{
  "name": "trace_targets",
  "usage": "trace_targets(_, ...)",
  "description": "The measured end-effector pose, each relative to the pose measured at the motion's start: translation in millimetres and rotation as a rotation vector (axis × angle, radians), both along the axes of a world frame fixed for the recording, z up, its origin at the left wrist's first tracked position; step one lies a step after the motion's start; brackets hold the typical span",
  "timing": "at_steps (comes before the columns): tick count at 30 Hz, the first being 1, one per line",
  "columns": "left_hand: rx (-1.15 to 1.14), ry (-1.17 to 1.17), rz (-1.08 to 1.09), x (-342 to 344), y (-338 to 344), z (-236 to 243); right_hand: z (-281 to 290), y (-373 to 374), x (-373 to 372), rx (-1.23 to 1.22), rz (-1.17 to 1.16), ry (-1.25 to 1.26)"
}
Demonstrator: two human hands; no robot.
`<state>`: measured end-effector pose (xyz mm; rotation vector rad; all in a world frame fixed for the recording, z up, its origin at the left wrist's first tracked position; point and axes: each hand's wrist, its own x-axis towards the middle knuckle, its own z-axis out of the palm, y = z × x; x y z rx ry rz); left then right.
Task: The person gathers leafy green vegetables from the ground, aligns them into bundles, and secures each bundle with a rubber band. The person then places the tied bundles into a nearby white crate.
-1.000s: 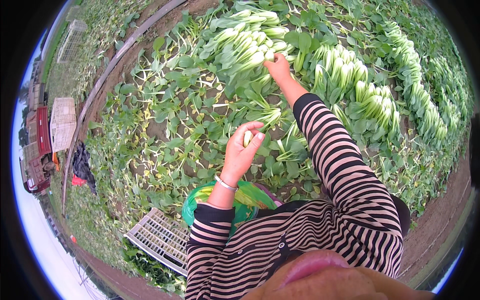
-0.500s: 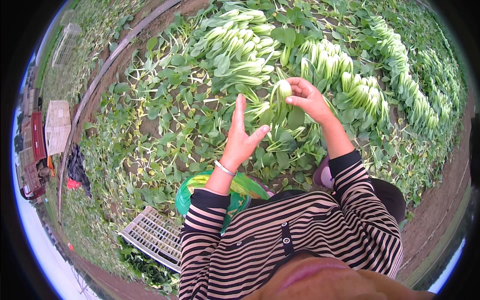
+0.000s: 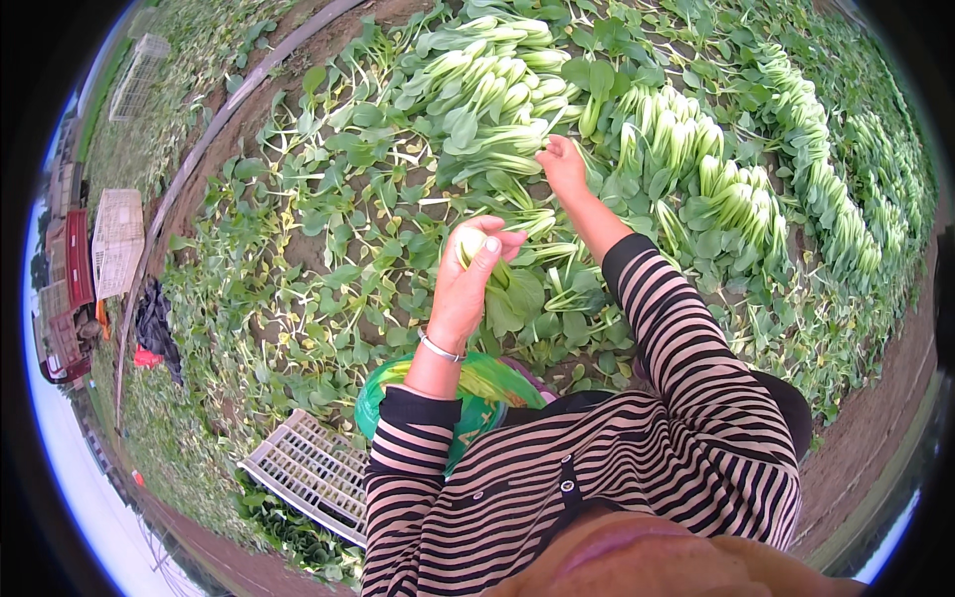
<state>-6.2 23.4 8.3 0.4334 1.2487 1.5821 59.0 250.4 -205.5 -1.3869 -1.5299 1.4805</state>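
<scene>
A leafy green bok choy (image 3: 511, 298) is gripped in my left hand (image 3: 460, 279), its leaves hanging below the fingers toward the right. Farther up, my right hand (image 3: 565, 171) has bent, pinched fingertips at the edge of a heap of bok choy (image 3: 487, 78), pale stem ends showing; what the fingertips hold is too small to make out. More bundles (image 3: 671, 129) lie right of this hand, and loose plants lie on the leafy ground around both hands. A green plastic bag (image 3: 383, 393) is behind my left wrist.
A plastic crate (image 3: 303, 468) sits lower left. A long hose (image 3: 189, 159) curves along the left, beside a pale crate (image 3: 117, 239), a red vehicle (image 3: 78, 254) and dark cloth (image 3: 159, 328). A long row of bok choy (image 3: 816, 149) runs down the right.
The bok choy that my right hand held half a second ago is now in my left hand, which has closed. My right hand has moved up and away to the heap.
</scene>
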Motion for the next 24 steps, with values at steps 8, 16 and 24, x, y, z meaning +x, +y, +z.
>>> trace_targets(8, -0.031, 0.016, -0.010, 5, -2, 7, 21, 15, -15, 0.098, 0.207, -0.263)
trace_targets(16, 0.001, 0.117, 0.010, 0, -3, 11, 138, 0, 73, 0.313, 0.248, 0.151)
trace_targets(24, 0.041, 0.292, 0.083, 14, 3, 17, 207, -50, 108, 0.101, 0.433, 0.260)
